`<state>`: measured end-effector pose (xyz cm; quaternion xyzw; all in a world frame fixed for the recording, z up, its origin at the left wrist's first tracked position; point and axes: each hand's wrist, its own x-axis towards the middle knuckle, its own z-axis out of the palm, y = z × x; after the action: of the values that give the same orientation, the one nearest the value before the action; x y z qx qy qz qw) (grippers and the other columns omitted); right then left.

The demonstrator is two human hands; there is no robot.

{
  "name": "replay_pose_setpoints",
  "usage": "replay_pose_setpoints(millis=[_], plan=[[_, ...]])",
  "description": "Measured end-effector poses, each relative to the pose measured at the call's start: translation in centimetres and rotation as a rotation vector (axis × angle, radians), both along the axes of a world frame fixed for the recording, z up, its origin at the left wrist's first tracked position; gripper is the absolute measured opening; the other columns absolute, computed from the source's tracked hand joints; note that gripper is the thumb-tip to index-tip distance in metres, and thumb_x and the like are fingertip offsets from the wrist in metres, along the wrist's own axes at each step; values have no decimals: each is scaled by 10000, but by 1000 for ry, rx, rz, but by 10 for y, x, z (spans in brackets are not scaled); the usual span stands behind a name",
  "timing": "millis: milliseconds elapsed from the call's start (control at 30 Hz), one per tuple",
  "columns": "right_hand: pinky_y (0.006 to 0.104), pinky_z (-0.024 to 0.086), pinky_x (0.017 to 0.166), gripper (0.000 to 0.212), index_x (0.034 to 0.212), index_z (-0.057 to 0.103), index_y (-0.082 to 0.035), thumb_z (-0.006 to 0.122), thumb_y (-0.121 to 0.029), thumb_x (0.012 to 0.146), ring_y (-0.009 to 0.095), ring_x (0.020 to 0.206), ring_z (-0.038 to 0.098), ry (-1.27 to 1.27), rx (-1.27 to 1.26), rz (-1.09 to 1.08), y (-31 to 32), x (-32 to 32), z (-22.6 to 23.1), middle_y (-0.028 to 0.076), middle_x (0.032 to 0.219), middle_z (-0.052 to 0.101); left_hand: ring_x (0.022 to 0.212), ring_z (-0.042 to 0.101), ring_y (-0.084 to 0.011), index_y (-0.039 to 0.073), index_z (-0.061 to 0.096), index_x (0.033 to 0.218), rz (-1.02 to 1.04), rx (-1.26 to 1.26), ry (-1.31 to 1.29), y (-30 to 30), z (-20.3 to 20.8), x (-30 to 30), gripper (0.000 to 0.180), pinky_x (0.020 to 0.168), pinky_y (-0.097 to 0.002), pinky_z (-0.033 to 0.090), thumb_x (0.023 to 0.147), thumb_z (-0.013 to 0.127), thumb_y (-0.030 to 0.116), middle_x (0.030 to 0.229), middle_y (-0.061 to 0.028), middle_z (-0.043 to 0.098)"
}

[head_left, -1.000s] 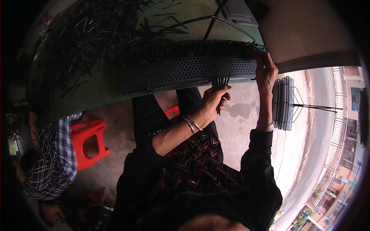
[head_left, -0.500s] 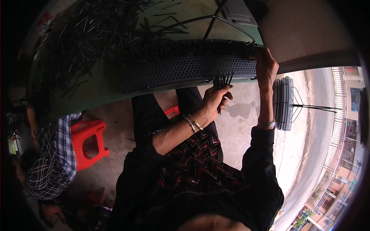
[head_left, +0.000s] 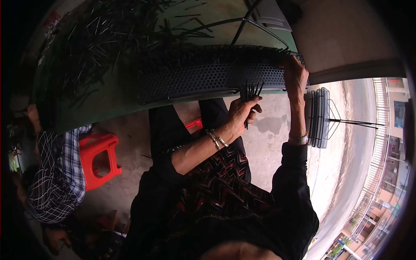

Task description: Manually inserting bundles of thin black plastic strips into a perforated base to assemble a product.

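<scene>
While the left hand (head_left: 242,113) is closed around a small bunch of thin black sticks (head_left: 250,92) just under the table's edge, the right hand (head_left: 295,74) is curled over the end of a long black strip full of little holes (head_left: 208,80). That strip lies along the near edge of a green table (head_left: 108,102), with many more black sticks scattered (head_left: 99,39) over the top. Below is a bare concrete floor (head_left: 273,143), with a red plastic stool (head_left: 97,158) beside a person in a checked shirt (head_left: 56,182), and a street (head_left: 346,173) shows at the right.
</scene>
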<state>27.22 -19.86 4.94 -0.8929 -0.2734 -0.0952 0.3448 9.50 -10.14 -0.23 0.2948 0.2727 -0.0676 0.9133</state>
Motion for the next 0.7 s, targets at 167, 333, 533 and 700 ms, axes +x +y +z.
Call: replay_pose_setpoints(millis=[167, 333, 533, 700], plan=[[317, 471, 695, 164, 1007, 701, -136, 598, -198, 896, 202, 787, 611, -213, -101, -63, 1, 0, -19, 70, 888, 596, 537, 401, -45, 57, 654, 977, 0, -4, 7, 0, 2, 1, 231, 437, -190, 288, 904, 633, 274, 743, -31, 603], [287, 477, 676, 243, 1126, 685, -111, 603, -152, 901, 134, 744, 594, -64, 45, 45, 1, -32, -11, 47, 854, 612, 525, 394, -46, 55, 655, 977, 28, -10, 0, 3, 3, 1, 233, 431, -191, 282, 902, 636, 275, 725, -35, 605], [236, 468, 636, 209, 1044, 664, 25, 575, -112, 914, 80, 685, 559, 681, 98, 240, -14, -58, -3, 43, 791, 629, 519, 427, -47, 47, 653, 944, -11, 15, -21, 2, 7, 1, 204, 404, -186, 270, 881, 648, 241, 760, -70, 665], [236, 493, 628, 139, 946, 635, 26, 595, -98, 898, 107, 703, 609, 779, 178, 367, -21, -57, 3, 56, 769, 640, 558, 477, -59, 60, 654, 965, -83, 74, -30, 2, 10, -2, 198, 427, -180, 290, 888, 639, 242, 833, -77, 685]])
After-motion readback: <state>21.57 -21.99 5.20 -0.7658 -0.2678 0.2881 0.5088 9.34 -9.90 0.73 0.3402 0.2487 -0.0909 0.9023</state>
